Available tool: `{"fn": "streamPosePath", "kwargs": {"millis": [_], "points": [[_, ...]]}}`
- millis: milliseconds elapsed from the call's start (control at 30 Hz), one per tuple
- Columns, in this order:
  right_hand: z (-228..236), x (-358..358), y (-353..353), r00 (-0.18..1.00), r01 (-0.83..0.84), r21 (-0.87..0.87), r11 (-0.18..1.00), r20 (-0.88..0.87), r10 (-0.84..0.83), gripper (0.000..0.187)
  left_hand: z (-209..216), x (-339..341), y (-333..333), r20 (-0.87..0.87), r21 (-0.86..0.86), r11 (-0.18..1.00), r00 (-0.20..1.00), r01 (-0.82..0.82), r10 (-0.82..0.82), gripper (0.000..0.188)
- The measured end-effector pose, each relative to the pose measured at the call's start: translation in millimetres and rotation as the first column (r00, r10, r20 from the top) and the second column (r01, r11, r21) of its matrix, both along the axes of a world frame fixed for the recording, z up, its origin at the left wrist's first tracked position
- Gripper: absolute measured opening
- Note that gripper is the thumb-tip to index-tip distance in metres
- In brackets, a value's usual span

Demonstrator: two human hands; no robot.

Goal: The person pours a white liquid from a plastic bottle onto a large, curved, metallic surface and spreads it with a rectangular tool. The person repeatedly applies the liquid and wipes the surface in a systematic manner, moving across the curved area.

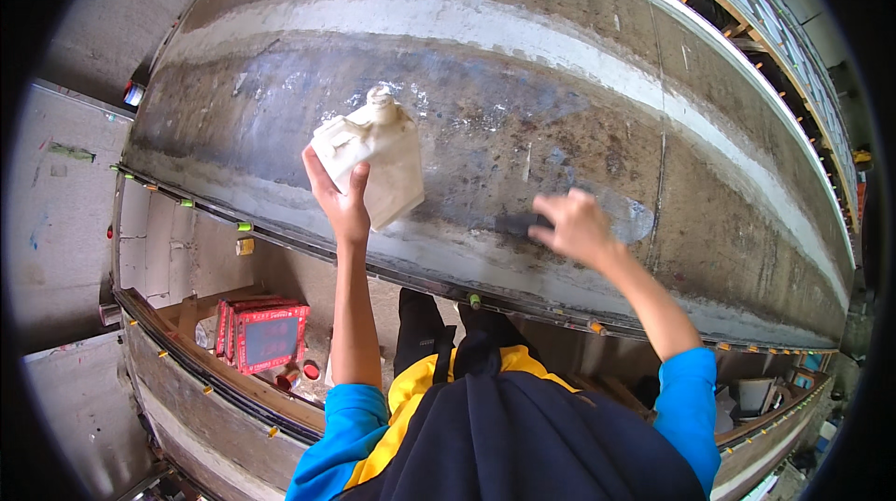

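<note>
My left hand [340, 198] grips an off-white plastic jug [397, 165] by its side, thumb up, with the capped neck pointing away from me. The jug is held tilted over a long, stained grey-brown tabletop [280, 100]. To its right, my right hand [581, 229] is closed on a dark, flat tool [523, 224]. Motion blurs both, so the tool's exact kind cannot be made out. It is low over the table surface or touching it. Just right of that hand lies a shiny, wet-looking patch [630, 216].
Pale bands run along the table, and small orange and green pegs [245, 227] line its near edge. Below left, red-edged boxes [266, 333] stand inside a second trough-like bench [215, 394]. Another pegged frame [747, 25] runs along the far right side.
</note>
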State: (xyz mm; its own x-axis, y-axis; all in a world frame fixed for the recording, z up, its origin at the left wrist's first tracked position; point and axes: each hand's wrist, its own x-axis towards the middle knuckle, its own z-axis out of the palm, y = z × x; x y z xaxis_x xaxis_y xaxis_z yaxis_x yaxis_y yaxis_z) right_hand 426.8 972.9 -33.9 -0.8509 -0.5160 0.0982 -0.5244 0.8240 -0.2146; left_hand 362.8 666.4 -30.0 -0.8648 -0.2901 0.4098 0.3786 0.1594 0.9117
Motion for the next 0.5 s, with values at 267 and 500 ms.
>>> {"fn": "streamPosePath", "kwargs": {"millis": [267,500], "points": [[-43,-125,35,0.876,0.448,0.124,0.886,-0.257,-0.407,0.020,12,-3,28,0.017,0.067,0.996,0.998,0.063,-0.064,0.063],[-39,5,-27,0.948,0.086,0.068,0.994,-0.313,-0.060,0.020,6,8,31,0.041,0.014,0.999,0.999,0.035,-0.036,0.068]]}}
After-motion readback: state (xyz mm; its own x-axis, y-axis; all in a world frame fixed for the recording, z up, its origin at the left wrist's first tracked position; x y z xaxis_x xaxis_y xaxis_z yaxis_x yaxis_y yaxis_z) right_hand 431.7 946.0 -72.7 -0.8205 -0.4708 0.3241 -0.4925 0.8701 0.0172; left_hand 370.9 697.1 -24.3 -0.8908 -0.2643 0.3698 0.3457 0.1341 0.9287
